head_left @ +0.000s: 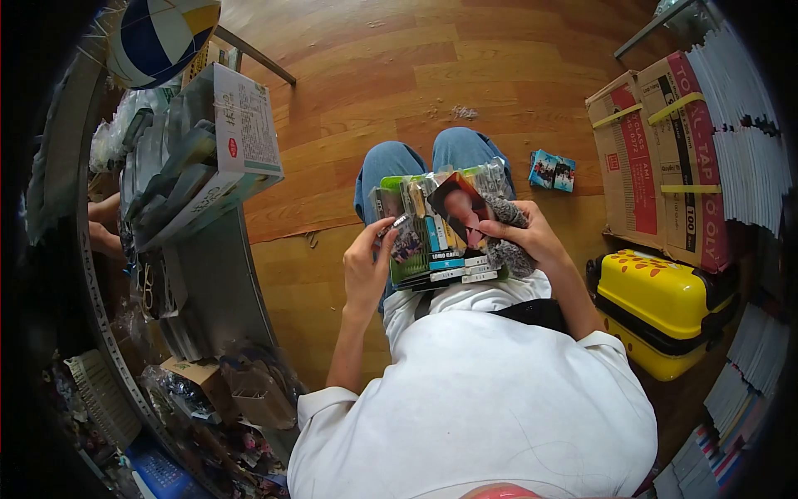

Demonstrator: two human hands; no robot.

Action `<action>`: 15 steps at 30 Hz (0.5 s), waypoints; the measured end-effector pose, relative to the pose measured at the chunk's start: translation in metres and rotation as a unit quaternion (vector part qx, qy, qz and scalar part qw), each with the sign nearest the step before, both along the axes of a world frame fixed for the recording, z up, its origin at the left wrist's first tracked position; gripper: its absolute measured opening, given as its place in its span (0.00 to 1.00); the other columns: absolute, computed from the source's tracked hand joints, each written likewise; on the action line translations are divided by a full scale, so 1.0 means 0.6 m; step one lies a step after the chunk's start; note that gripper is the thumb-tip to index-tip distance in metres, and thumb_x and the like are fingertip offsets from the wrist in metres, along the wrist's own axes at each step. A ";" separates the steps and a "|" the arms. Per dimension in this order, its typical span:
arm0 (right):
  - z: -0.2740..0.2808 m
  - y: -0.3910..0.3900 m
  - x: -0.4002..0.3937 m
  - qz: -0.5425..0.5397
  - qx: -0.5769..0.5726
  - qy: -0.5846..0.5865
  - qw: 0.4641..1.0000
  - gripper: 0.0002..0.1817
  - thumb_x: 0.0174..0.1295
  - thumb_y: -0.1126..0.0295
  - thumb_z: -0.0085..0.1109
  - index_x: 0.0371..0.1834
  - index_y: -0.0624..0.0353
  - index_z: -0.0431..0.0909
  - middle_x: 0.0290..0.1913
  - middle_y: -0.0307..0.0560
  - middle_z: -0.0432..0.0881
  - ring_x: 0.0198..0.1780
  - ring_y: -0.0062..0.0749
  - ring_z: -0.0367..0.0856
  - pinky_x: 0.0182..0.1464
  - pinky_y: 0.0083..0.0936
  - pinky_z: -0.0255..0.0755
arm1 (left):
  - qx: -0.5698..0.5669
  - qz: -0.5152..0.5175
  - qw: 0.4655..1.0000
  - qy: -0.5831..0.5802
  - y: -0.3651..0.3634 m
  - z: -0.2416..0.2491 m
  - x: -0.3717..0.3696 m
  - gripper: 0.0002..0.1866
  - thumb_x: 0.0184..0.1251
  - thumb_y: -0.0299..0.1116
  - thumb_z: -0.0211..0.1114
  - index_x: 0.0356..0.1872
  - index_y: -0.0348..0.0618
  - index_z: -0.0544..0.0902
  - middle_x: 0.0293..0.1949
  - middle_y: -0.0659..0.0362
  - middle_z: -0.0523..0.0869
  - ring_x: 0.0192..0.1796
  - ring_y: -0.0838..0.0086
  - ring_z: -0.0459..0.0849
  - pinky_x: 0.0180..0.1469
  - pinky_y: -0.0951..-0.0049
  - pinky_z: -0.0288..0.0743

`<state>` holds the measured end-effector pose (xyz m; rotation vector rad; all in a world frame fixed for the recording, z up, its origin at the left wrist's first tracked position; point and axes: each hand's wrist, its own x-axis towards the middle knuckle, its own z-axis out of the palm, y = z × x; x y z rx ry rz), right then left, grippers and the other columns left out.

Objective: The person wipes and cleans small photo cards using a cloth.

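Observation:
A green plastic basket rests on my lap, filled with small boxes and packs. One blue-and-white box in it reads "LOMO CARD". At the basket's left side my left hand pinches a small dark printed card between thumb and fingers. My right hand is closed at the right side, its thumb over the lower edge of a glossy picture card that is tilted above the boxes. Grey fuzzy cloth lies around and under the right fingers.
A small stack of blue picture cards lies on the wooden floor. To the right stand cardboard cartons, a yellow case and stacked papers. On the left, a grey shelf carries a white box and a ball.

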<state>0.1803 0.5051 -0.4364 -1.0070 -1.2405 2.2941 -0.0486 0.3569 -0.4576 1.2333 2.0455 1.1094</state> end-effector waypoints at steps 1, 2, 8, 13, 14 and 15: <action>0.001 0.000 -0.001 0.000 0.001 -0.001 1.000 0.11 0.55 0.70 0.71 0.36 0.67 0.82 0.31 0.43 0.85 0.29 0.19 0.82 0.33 0.16 0.77 | -0.002 0.008 1.000 0.002 -0.004 -0.002 0.004 0.11 0.66 0.29 0.65 0.47 0.37 0.83 0.30 0.52 0.85 0.27 0.73 0.80 0.32 0.74 0.74; 0.002 -0.001 -0.003 -0.001 -0.005 0.000 1.000 0.12 0.55 0.70 0.71 0.36 0.67 0.82 0.31 0.43 0.85 0.29 0.19 0.83 0.33 0.16 0.77 | -0.019 0.000 1.000 -0.024 -0.007 0.000 0.008 0.10 0.66 0.28 0.65 0.46 0.37 0.82 0.32 0.51 0.85 0.30 0.70 0.82 0.35 0.72 0.76; 0.017 0.006 -0.011 0.038 -0.043 0.040 0.998 0.14 0.56 0.68 0.71 0.40 0.66 0.83 0.36 0.42 0.85 0.34 0.19 0.83 0.38 0.16 0.76 | 0.025 -0.104 0.992 0.069 -0.013 0.012 0.013 0.14 0.63 0.26 0.67 0.50 0.37 0.80 0.50 0.49 0.81 0.51 0.60 0.81 0.52 0.68 0.75; 0.055 0.016 -0.041 0.086 -0.137 0.091 0.983 0.21 0.53 0.70 0.72 0.49 0.67 0.79 0.42 0.46 0.85 0.41 0.24 0.84 0.47 0.20 0.76 | 0.205 -0.085 0.961 -0.166 0.038 0.086 0.003 0.23 0.63 0.25 0.66 0.60 0.35 0.74 0.58 0.49 0.78 0.59 0.62 0.78 0.62 0.62 0.72; 0.069 0.016 -0.049 0.063 -0.205 0.098 0.972 0.30 0.50 0.76 0.69 0.59 0.67 0.72 0.47 0.50 0.82 0.43 0.32 0.83 0.47 0.26 0.79 | 0.234 -0.092 0.935 -0.252 0.054 0.101 -0.005 0.25 0.64 0.24 0.65 0.62 0.35 0.72 0.60 0.49 0.77 0.62 0.63 0.76 0.64 0.60 0.69; 0.081 0.012 -0.063 0.063 -0.216 0.130 0.966 0.23 0.56 0.70 0.63 0.56 0.64 0.72 0.37 0.48 0.83 0.31 0.28 0.81 0.43 0.31 0.75 | 0.260 -0.100 0.900 -0.335 0.070 0.115 -0.013 0.26 0.64 0.22 0.64 0.64 0.35 0.70 0.61 0.49 0.75 0.64 0.64 0.75 0.67 0.59 0.67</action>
